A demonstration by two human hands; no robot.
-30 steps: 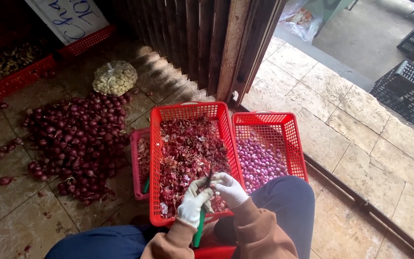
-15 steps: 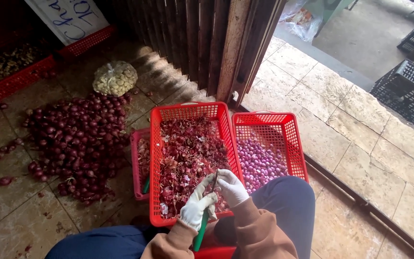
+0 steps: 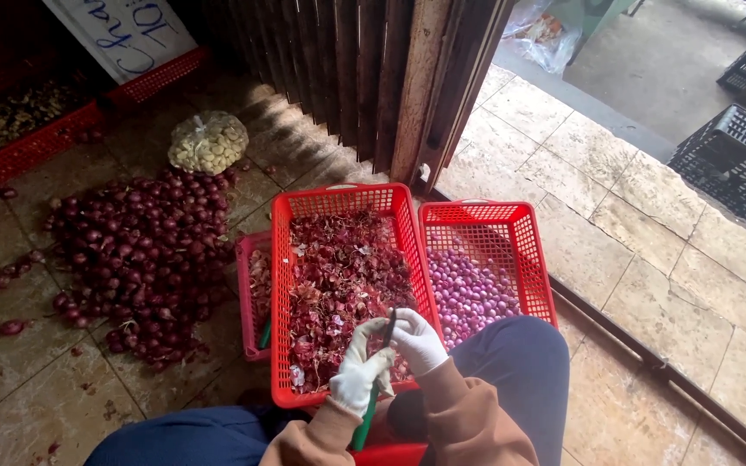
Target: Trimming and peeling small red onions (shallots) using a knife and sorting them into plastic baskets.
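While your gloved left hand grips the green-handled knife, blade tip pointing up over the red basket, your right hand pinches something hidden.

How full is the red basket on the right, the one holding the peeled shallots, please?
Partly full: pale purple peeled shallots cover the bottom of the right red basket, and its mesh walls stand bare well above them.

peelings basket left of peeled-shallot basket; shallot heap further left; garlic bag behind heap
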